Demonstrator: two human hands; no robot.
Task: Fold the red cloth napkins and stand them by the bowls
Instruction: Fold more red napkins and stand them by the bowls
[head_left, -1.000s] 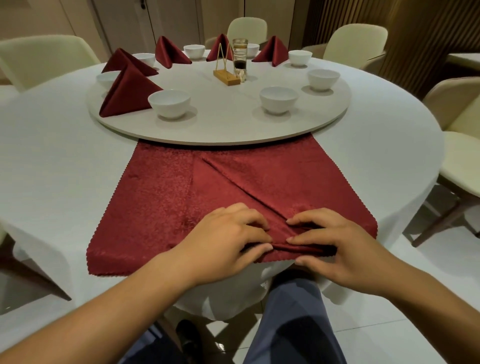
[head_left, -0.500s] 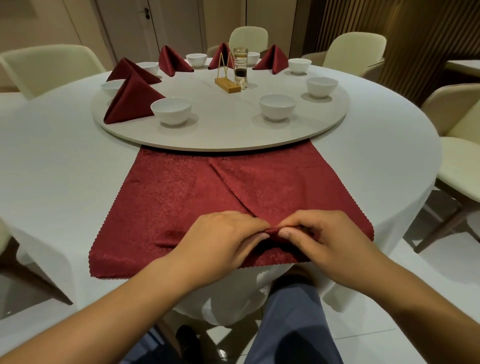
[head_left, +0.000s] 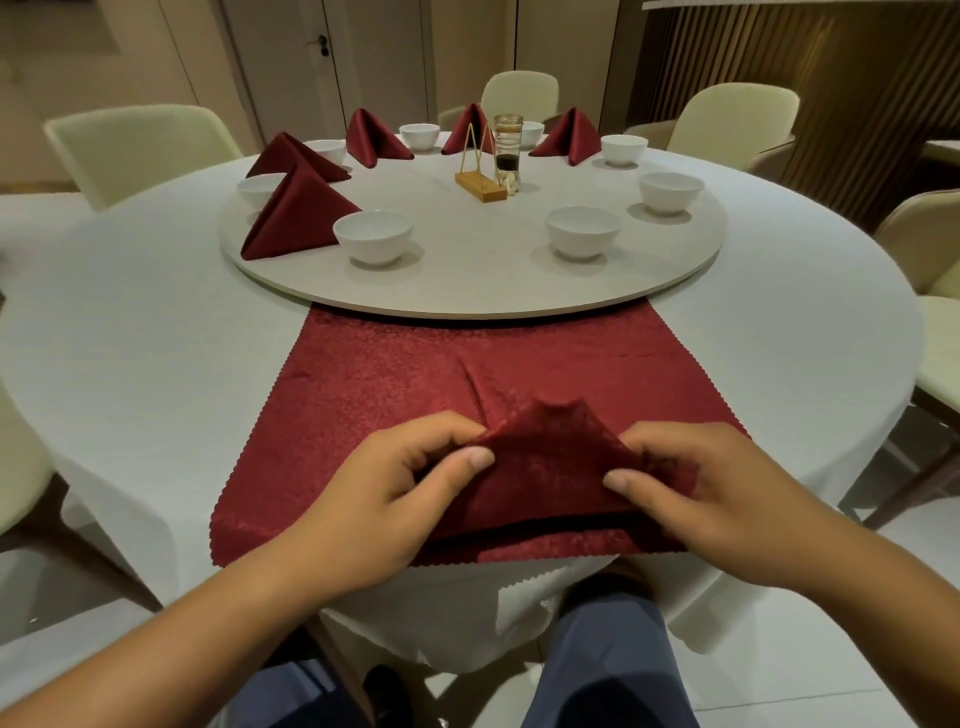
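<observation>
A red cloth napkin (head_left: 395, 384) lies spread on the white tablecloth in front of me, its far edge tucked under the round turntable (head_left: 467, 280). My left hand (head_left: 400, 488) and my right hand (head_left: 711, 493) each pinch a raised fold of the napkin (head_left: 550, 457) at its near middle, lifting it into a peak. Several folded red napkins stand on the turntable, the nearest (head_left: 296, 218) left of a white bowl (head_left: 373, 236). Two bowls (head_left: 583, 231) (head_left: 671, 191) on the right have no napkin beside them.
A wooden stand with a wire triangle (head_left: 480, 174) and a glass jar (head_left: 507, 148) sit at the turntable's middle. Cream chairs (head_left: 140, 150) ring the table, one close at the right (head_left: 940, 332). My legs in blue trousers show under the table edge.
Both hands have gone from pressing the near fold flat to pinching it and lifting it up, drawing apart sideways. The view has tilted up a little.
</observation>
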